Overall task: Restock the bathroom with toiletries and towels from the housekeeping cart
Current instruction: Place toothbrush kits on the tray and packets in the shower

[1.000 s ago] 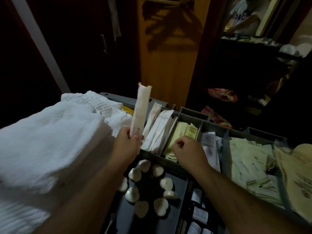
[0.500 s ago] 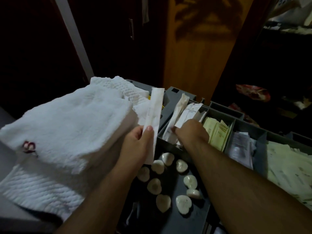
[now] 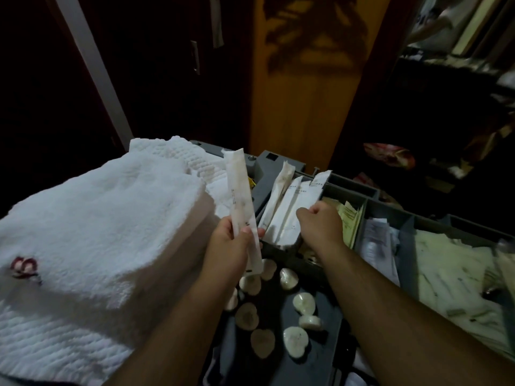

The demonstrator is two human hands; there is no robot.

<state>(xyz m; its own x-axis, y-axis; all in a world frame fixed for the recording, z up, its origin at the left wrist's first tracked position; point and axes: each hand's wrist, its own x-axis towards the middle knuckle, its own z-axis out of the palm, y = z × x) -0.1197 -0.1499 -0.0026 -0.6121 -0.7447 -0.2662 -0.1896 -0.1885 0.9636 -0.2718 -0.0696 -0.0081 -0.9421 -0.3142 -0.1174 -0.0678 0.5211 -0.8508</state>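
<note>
**Restock barely begun: one packet picked**

Your right hand (image 3: 320, 224) has crossed from the yellow sachets (image 3: 349, 215) to the long white packets (image 3: 289, 207), fingers curled among them; whether it grips one cannot be told. On the housekeeping cart (image 3: 278, 162), the folded towels (image 3: 97, 218) lie along the left edge. Your left hand (image 3: 231, 252) pinches a single packet (image 3: 241, 201) upright. Judging by this, nothing has reached the bathroom yet.

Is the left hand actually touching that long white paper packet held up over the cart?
Touching. The head view shows the left hand pinching the long white paper packet, with the thumb pressed on its front and the fingers behind it.
</note>
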